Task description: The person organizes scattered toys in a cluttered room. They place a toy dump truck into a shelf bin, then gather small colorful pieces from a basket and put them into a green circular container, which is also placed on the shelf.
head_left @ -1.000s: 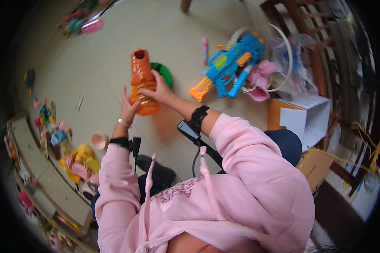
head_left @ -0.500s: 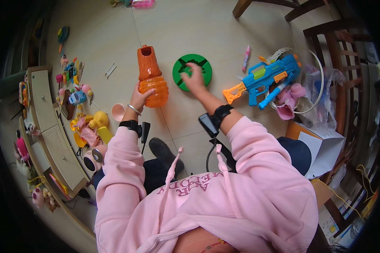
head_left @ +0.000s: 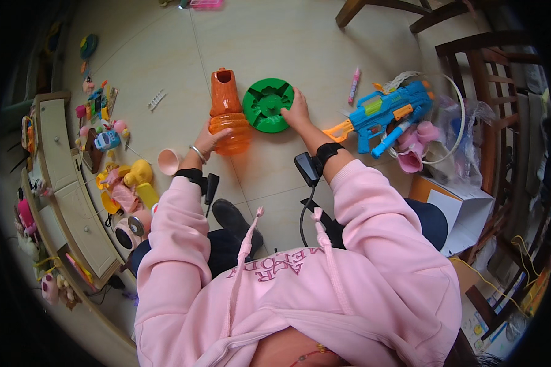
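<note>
Head view: left hand (head_left: 208, 140) grasps orange bottle (head_left: 228, 105), right hand (head_left: 297, 112) grasps green disc (head_left: 269, 106) by its rim, both between cabinet (head_left: 57, 142) and chair (head_left: 483, 40) edges of the floor (head_left: 251, 43). One-sided grips look risky: smooth bottle could slip, disc could tilt.

Glossy orange container (head_left: 228, 109), end hole visible, beside round green disc (head_left: 268, 105)

A blue toy gun (head_left: 395, 110) lies on the tiled floor (head_left: 147, 73); a pink tube (head_left: 354, 85) is near it; at the left, a pale pink cup (head_left: 169, 161) lies near a yellow toy (head_left: 139, 174).
</note>
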A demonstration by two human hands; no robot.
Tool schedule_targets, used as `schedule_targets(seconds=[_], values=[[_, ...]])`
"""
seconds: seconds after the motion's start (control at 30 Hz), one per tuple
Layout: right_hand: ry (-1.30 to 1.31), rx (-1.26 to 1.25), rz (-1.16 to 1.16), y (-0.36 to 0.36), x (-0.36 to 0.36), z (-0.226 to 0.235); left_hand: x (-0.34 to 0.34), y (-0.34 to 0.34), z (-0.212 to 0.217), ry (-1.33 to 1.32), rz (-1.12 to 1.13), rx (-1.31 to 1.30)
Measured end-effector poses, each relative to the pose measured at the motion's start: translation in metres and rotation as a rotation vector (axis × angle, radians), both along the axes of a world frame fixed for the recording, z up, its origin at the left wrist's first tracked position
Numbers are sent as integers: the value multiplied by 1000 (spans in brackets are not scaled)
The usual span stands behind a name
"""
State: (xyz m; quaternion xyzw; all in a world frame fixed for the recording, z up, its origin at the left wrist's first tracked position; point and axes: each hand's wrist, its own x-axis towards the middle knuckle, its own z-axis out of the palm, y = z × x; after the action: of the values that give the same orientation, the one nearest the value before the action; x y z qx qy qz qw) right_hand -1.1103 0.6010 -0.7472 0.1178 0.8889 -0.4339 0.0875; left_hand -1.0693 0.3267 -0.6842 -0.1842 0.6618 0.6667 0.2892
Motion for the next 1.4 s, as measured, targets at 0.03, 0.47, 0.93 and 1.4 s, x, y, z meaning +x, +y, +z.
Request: schedule_targets(seconds=[0.03,0.47,0.93,1.4], values=[[-1,-7,10,2,-1,-1,-2,-5,0,-7,-41,33],[401,408,-849,202,-8,91,-33,152,272,687,-327,730],[-311,295,-1032,247,23,87,-17,176,304,830,-959,947],[207,82,-843,223,90,70,10,358,-43,391,-572,-177]])
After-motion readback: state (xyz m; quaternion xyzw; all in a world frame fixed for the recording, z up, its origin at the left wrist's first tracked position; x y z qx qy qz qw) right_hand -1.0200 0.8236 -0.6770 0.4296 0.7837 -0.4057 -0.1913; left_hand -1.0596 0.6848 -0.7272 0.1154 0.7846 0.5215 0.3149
